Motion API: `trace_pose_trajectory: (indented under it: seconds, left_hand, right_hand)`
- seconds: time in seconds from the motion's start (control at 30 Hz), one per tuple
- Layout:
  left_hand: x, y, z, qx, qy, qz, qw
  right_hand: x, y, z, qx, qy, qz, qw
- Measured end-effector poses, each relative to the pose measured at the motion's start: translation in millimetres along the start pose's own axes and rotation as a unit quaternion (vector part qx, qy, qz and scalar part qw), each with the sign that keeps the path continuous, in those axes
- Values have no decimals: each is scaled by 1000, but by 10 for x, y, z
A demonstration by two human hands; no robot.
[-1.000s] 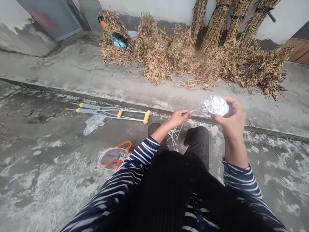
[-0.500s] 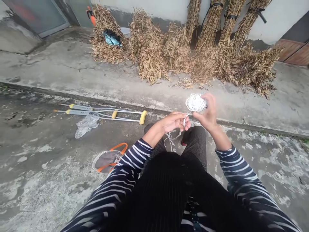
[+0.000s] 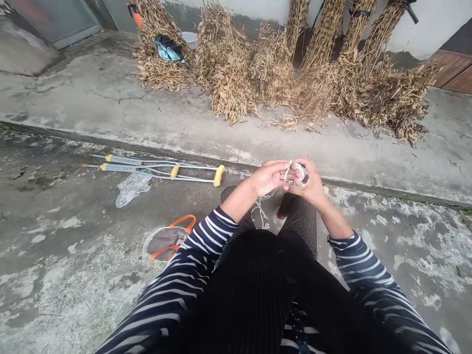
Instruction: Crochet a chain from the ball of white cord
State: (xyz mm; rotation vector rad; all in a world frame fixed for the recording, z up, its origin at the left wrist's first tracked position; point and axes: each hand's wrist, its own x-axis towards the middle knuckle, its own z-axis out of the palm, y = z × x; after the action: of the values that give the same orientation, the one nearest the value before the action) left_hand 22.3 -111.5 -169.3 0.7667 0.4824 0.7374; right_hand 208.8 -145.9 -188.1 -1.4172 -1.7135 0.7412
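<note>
White cord ball (image 3: pixel 303 171), between fingers (image 3: pixel 277 166), partly hidden

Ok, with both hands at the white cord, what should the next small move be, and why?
Probably the left hand should lay the strand once around the ball of white cord, with the right hand steadying it: the left fingers are right at the ball, the right hand cups its far side, and loose cord shows below, between the legs.

White cord (image 3: pixel 301 169) (fibre or plastic, unclear), smooth metal crutches (image 3: pixel 129 168), glossy crinkled plastic bag (image 3: pixel 131 189), rough concrete ground (image 3: pixel 73 280)
</note>
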Motion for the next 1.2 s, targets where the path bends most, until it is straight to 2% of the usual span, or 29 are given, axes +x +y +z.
trace_pose_trajectory:
  seconds: [0.07, 0.17, 0.3, 0.4, 0.47, 0.6, 0.7, 0.77, 0.83, 0.93, 1.0, 1.03, 1.07, 1.1, 1.2]
  left_hand:
    - [-14, 35, -32, 7, -15, -5, 1000]
    - [-58, 178, -145, 66, -34, -25, 997]
    - [-117, 481, -399, 204, -43, -71, 975]
    - [-122, 716, -587, 256, -33, -85, 962]
    - [-106, 855, -649, 262, -25, -62, 963]
    - [-78, 1000, -541, 206, 60, 92, 972]
    - [-77, 930, -371, 159, 103, 175, 966]
    - [-62, 821, -349, 148, 130, 207, 958]
    - [-13, 698, -463, 157, 162, 214, 951]
    - [138, 509, -811, 218, 236, 156, 934]
    - [262, 368, -986, 286, 312, 113, 899]
    - [319, 290, -1007, 316, 338, 103, 881]
    - [369, 208, -973, 338, 344, 100, 870]
    - [409, 122, -882, 347, 325, 103, 874]
    - [482, -113, -363, 312, 172, 121, 926]
  right_hand:
    - [5, 19, -29, -7, 20, 9, 1000]
    - [38, 85, -182, -89, 40, 1, 995]
    - [91, 159, -554, -239, 32, -39, 970]
    - [114, 151, -813, -327, 35, -37, 944]
    - [112, 130, -907, -359, 27, -34, 932]
    - [107, 124, -906, -375, -11, -51, 926]
    - [158, 172, -895, -373, -5, -10, 928]
    - [215, 201, -957, -363, 14, 18, 932]
    - [267, 192, -1084, -354, 30, 37, 934]
    - [309, 63, -1333, -339, 59, 28, 938]
    - [318, -88, -1469, -333, 79, -13, 939]
    - [321, -172, -1512, -334, 87, -37, 938]
    - [328, -256, -1533, -336, 90, -58, 936]
    - [339, -335, -1533, -339, 89, -75, 933]
    - [404, -523, -1430, -355, 76, -98, 927]
